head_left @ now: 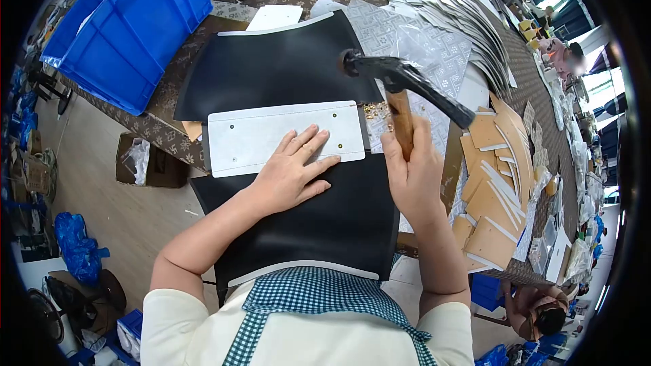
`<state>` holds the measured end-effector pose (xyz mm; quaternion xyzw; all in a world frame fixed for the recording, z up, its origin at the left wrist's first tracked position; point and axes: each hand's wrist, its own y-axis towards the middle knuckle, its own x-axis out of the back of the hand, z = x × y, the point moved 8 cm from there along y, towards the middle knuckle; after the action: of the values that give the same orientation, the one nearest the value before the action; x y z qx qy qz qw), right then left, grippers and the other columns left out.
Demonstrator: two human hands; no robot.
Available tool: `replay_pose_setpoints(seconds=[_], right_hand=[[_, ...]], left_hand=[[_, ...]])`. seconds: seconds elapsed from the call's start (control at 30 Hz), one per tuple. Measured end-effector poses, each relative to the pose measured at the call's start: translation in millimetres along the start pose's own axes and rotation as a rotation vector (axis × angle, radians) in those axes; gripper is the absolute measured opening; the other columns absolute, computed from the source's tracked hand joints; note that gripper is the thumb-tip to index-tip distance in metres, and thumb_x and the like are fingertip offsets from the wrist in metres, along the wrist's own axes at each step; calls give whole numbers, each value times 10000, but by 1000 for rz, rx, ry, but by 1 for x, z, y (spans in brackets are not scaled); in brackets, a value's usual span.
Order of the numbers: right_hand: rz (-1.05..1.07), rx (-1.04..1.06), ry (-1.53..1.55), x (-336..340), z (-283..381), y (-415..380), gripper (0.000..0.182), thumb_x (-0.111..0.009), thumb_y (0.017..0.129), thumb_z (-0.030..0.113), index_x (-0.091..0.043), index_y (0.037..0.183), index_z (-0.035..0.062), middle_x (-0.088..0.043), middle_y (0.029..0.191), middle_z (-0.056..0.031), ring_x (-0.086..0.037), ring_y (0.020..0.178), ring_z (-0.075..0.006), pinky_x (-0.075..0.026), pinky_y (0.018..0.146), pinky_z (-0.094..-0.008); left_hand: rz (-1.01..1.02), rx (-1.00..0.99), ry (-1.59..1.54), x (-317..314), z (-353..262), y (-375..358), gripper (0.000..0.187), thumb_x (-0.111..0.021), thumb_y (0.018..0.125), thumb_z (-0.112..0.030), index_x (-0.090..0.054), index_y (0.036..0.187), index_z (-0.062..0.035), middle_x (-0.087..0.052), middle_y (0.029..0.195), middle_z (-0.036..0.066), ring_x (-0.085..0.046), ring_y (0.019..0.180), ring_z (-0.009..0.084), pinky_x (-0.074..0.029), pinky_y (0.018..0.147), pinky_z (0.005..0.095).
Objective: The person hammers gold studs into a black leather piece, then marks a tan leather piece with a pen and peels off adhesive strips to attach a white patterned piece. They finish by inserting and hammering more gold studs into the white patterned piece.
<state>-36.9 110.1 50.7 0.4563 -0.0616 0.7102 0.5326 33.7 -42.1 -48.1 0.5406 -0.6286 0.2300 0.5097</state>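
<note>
- We see the left hand spread flat, fingers apart, pressing on the near right part of a pale grey plate that lies across a large black sheet.
- The right hand is closed tight round the wooden handle of a hammer, taken low on the shaft, with the dark metal head raised to the right of the plate and above the table.
- The plate sits in the middle of the work surface, its long side running left to right, with small holes or rivets near its corners; we judge it stiff and flat, thin enough to shift under a blow unless it is pinned down by a palm.
- The black sheet looks smooth and flexible, curving over the near table edge toward the checked apron; it would slide easily, so weight from above is the sensible hold.
- The hammer is head-heavy in our judgement; the low grip gives swing, a grip nearer the head would give control.
- A scatter of small brass-coloured pieces lies just right of the plate.
- Far left stands a blue crate; to the right lie stacks of tan card pieces.
</note>
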Motion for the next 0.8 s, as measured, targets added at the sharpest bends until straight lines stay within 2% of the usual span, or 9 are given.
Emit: replay_pose_setpoints(seconds=[0.07,0.23,0.37,0.43,0.5,0.53,0.7,0.73,0.8], right_hand=[[-48,48,-4,-14,-7,-4,344,-616,950,194,-512,1225,16,-666,890,-240,-659,745,-444,-513,657,-501],[509,-172,-296,-49,-42,-14,247,-575,965,219,-503,1102,26,-652,790,-266,-645,752,-466,-504,704,-531],[361,-318,-84,-14,-52,-35,261,-612,945,213,-523,1095,19,-646,782,-245,-632,738,-454,-491,669,-487],[224,-363,53,13,-63,-52,271,-647,925,170,-537,1112,7,-627,757,-201,-635,670,-365,-492,644,-434],[245,-654,309,23,-97,-81,212,-615,935,98,-547,1116,10,-573,715,-59,-532,536,-108,-430,486,-270],[222,-672,395,30,-106,-89,171,-573,957,98,-556,1105,12,-526,691,-15,-477,494,-79,-396,447,-231],[241,-850,475,51,-166,-129,159,-515,993,168,-572,1039,27,-513,679,-10,-491,480,-76,-400,434,-232],[312,-849,296,58,-171,-131,179,-541,974,171,-584,1047,14,-551,716,-55,-565,559,-175,-468,524,-305],[291,-567,-207,74,-182,-127,213,-570,945,167,-584,1082,5,-589,796,-100,-604,694,-268,-491,635,-371]], left_hand=[[-18,-6,-27,3,0,1,488,-710,866,-349,-630,1305,-151,-434,1508,186,-347,1441,382,-295,1153,570],[-27,-1,-45,3,3,2,489,-710,869,-344,-627,1305,-139,-439,1506,159,-352,1438,369,-301,1152,569],[-69,-12,-58,6,1,0,446,-711,872,-302,-642,1268,-109,-489,1455,159,-393,1410,369,-321,1146,553],[-132,-19,-144,8,4,-3,408,-711,870,-244,-650,1245,-96,-526,1403,151,-442,1362,360,-366,1119,516],[-238,29,-235,20,15,-11,372,-708,868,-189,-657,1221,-84,-559,1348,141,-489,1304,349,-406,1087,478],[-312,71,-290,28,22,-17,356,-704,866,-164,-661,1208,-78,-574,1319,136,-511,1269,342,-424,1067,458],[-634,411,-159,81,67,-77,239,-687,851,-84,-665,1086,-45,-611,1152,121,-569,1082,303,-469,920,386],[-700,503,-149,87,79,-93,227,-696,850,-91,-660,1067,-37,-601,1143,123,-575,1062,302,-468,903,371],[-772,675,-266,90,98,-121,216,-681,891,-88,-637,1089,-15,-564,1060,66,-560,901,164,-472,796,290]])
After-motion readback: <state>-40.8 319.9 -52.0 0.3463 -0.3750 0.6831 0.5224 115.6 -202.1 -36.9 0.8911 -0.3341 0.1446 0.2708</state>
